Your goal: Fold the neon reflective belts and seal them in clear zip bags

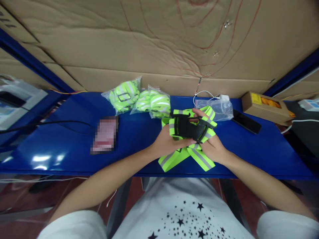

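Note:
Both my hands hold a folded bundle of neon-yellow reflective straps point(200, 159) with grey stripes, a reflective vest harness with black plastic pieces at its top. My left hand point(165, 141) grips the bundle from the left, its thumb lying across the front below the black part. From the right, my right hand point(211, 147) is wrapped round it, with fingertips showing above the black part. Two loose ends of strap hang below my hands, over the front of the blue table point(139, 139). Some fingers are hidden behind the straps.
Clear plastic bags of neon-yellow straps point(124, 96) lie at the back. A clear bag point(221, 111), a white charger point(224, 98), a black phone point(246, 121) and a cardboard box point(265, 108) are at right. A pixelated phone-shaped object point(104, 134) lies left. Cardboard point(159, 43) walls the back.

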A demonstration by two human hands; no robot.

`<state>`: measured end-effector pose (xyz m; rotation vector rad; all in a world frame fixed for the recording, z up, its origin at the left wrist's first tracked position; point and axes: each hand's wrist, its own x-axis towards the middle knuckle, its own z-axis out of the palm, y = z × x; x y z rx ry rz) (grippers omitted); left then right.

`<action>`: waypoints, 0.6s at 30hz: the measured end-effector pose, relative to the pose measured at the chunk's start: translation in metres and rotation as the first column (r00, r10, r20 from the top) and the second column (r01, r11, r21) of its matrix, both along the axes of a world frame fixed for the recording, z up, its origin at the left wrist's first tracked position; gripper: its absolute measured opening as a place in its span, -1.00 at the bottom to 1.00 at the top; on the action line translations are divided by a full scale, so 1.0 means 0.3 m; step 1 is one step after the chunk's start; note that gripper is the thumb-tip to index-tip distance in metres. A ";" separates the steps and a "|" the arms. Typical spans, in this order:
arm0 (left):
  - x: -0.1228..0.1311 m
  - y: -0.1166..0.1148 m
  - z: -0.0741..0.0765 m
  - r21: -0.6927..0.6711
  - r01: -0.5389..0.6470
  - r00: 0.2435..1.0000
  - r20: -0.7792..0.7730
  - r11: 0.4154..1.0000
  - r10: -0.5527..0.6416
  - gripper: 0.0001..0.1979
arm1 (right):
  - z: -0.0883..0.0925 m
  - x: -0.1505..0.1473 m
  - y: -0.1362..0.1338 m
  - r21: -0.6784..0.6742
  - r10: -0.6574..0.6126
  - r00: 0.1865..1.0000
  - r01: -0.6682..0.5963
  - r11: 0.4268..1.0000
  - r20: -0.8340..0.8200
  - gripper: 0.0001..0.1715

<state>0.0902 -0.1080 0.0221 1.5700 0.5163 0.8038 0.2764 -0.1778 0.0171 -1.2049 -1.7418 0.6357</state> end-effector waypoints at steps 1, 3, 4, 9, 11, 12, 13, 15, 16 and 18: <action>0.000 -0.004 0.004 0.010 0.022 1.000 -0.003 1.000 -0.022 -0.54 | 0.001 0.001 -0.003 0.002 0.004 1.000 -0.004 1.000 0.010 -0.60; 0.003 -0.009 0.010 0.010 0.050 0.999 0.018 0.999 -0.050 -0.53 | 0.009 0.005 -0.006 -0.002 0.033 0.999 -0.033 0.999 0.007 -0.59; 0.006 -0.010 0.012 -0.008 0.041 0.999 0.034 0.999 -0.041 -0.53 | 0.016 0.009 -0.005 -0.015 0.069 0.998 -0.069 0.998 0.001 -0.58; 0.023 -0.007 0.002 -0.119 -0.084 0.993 0.071 0.989 0.093 -0.67 | 0.056 0.039 0.005 -0.157 0.227 0.964 -0.248 0.956 -0.139 -0.33; 0.024 -0.007 -0.002 -0.114 -0.098 0.992 0.070 0.989 0.106 -0.70 | 0.066 0.050 0.008 -0.186 0.149 0.965 -0.191 0.964 -0.216 -0.33; 0.025 -0.008 -0.003 -0.108 -0.105 0.991 0.071 0.989 0.113 -0.71 | 0.069 0.054 0.010 -0.196 0.114 0.962 -0.165 0.967 -0.250 -0.36; 0.025 -0.010 -0.003 -0.107 -0.107 0.991 0.070 0.989 0.115 -0.71 | 0.072 0.058 0.012 -0.205 0.091 0.957 -0.151 0.967 -0.274 -0.40; 0.025 -0.016 -0.002 -0.159 -0.090 0.993 0.065 0.983 0.101 -0.69 | 0.079 0.065 0.017 -0.198 0.070 0.961 -0.126 0.972 -0.266 -0.47; 0.026 -0.019 -0.003 -0.206 -0.069 0.995 0.059 0.976 0.082 -0.67 | 0.082 0.068 0.019 -0.175 0.061 0.973 -0.101 0.979 -0.225 -0.52; 0.028 -0.023 -0.006 -0.309 -0.018 0.998 0.052 0.951 0.036 -0.64 | 0.090 0.073 0.021 -0.086 0.021 0.996 -0.029 0.996 -0.087 -0.60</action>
